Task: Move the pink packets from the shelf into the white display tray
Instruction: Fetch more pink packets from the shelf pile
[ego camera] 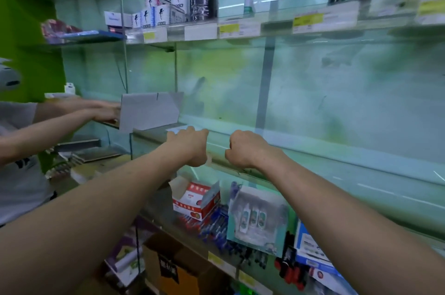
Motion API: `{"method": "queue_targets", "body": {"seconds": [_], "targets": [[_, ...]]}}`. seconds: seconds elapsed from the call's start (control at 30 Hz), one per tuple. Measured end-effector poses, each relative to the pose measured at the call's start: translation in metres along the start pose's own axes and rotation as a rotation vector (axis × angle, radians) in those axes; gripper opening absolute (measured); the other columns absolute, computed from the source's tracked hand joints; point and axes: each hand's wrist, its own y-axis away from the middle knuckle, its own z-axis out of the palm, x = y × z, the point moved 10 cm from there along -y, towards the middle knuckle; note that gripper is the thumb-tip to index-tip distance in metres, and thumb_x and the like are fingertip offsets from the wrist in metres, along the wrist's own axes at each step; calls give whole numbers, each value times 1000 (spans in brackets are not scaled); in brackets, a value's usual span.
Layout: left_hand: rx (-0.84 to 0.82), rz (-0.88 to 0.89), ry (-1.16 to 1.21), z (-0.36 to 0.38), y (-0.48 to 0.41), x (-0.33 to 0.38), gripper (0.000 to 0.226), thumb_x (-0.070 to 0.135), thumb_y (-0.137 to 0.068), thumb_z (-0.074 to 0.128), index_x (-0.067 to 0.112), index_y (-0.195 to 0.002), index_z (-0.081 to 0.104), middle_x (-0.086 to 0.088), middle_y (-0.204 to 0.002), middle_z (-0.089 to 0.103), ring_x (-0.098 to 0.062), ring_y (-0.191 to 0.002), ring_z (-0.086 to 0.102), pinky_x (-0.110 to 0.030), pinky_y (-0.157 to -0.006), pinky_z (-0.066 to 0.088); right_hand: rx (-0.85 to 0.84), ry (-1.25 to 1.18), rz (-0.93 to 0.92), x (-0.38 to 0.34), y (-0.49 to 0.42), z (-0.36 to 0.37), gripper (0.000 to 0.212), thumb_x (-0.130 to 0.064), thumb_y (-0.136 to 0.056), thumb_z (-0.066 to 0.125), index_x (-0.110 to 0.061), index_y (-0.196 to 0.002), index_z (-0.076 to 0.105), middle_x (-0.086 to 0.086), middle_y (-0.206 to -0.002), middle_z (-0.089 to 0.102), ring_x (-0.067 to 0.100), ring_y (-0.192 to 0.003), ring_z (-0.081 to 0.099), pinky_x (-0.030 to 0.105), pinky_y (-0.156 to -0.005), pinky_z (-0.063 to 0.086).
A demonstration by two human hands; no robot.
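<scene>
Left hand (190,147) fingers hidden — price labels (308,20) blurred

- The left forearm (108,198) was shown uncovered along its whole visible length, broad near the camera and narrowed toward the wrist.
- The right forearm (337,203) was likewise uncovered, and small speckles were made out on its upper surface.
- The left hand (190,147) was bare, and its knuckle row was marked as rounded bumps.
- The right hand (245,150) was bare as well; faint creases were seen at the wrist and low ridges across its back.
- Both arms were stretched by the wide-angle lens, and finer detail was lost to blur.
</scene>
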Motion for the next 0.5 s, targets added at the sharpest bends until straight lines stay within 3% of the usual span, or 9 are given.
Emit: {"method": "queue_targets", "body": {"seconds": [0.13,0.33,0.5], "targets": [[14,20,33,1,-26,-21,60,27,-90,54,22,-144,29,-11,-141,39,-31,-128,42,-47,-104,31,-16,24,16,-15,-27,6,31,-12,-92,45,-15,-65,31,1,-68,35,24,-76,44,27,-48,27],[29,21,83,5,-69,-40,57,25,-88,53,21,-141,31,-11,-133,41,-32,-119,47,-44,-100,33,-24,30,67,-15,-75,16,30,-11,-92,45,-14,-64,33,2,-66,40,16,-55,39,26,-47,28],[53,-15,36,8,-106,-52,60,31,-90,54,22,-143,29,-10,-137,40,-33,-122,46,-45,-101,33,-15,38,51,-11,-114,21,25,-12,-91,45,-13,-68,38,2,-68,43,17,-56,41,26,-47,30]]}}
